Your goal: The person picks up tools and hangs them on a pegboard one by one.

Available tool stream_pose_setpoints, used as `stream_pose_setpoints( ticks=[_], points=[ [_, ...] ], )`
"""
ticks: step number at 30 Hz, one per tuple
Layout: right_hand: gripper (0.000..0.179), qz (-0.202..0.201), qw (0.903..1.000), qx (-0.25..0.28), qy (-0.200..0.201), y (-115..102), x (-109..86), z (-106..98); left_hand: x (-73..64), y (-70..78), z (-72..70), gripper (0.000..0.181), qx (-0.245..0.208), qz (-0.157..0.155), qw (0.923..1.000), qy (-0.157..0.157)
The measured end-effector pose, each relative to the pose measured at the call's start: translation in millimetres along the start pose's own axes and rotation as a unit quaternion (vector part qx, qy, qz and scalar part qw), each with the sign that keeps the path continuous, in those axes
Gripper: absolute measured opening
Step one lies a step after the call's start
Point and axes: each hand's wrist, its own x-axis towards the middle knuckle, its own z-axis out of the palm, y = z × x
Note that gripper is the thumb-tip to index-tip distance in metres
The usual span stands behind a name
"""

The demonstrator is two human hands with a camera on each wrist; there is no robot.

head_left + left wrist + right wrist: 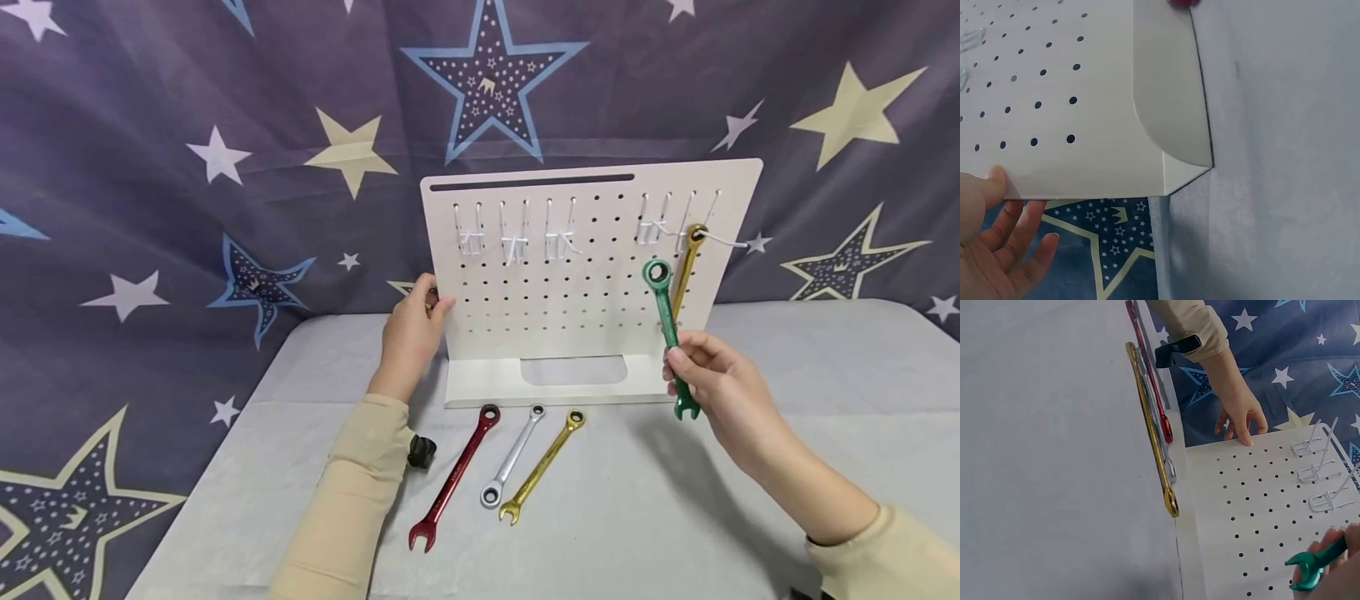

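A white pegboard (555, 343) stands on the table, with white wire hooks (513, 246) along its upper part. At its left edge my left hand (411, 337) grips the board, thumb on the front face and fingers behind; the left wrist view shows this hold up close. My right hand (723, 392) pinches a green ratchet wrench (663, 302) near its open end, ring end up, in front of the board's right side. Behind it, a gold wrench (685, 271) hangs by its ring from the rightmost hook.
On the table before the board lie a red wrench (456, 475), a silver wrench (515, 454) with a ring at both ends, and a yellow wrench (547, 460). A star-patterned cloth (187, 75) hangs behind. A black wrist strap piece (422, 452) sits by the left sleeve.
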Motion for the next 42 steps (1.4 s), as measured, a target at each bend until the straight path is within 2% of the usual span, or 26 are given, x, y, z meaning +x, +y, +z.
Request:
stream_pose_setpoints(
  ticks=[4,10,23,33,42],
  points=[
    [0.004,-0.013,0.9994,0.030,0.014,-4,4.1,2,-0.4,-0.2,-1.6,0.029,0.000,-0.001,1.0000,-0.002],
    [0.004,-0.011,0.9984,0.052,0.017,-10,10.5,6,-2.5,-2.9,-4.0,0.029,0.004,-0.009,0.9999,0.001],
    [0.003,-0.032,0.9943,0.093,0.042,-14,24.8,6,2.6,1.8,-1.2,0.030,0.001,0.002,1.0000,0.000],
    [0.003,-0.018,0.9923,0.111,0.053,-9,30.5,8,0.4,2.0,0.0,0.031,0.000,0.000,1.0000,-0.001],
    [0.006,-0.008,0.9903,0.098,0.098,-7,44.3,18,-0.5,0.9,2.0,0.032,-0.001,-0.003,1.0000,0.001]
  ],
)
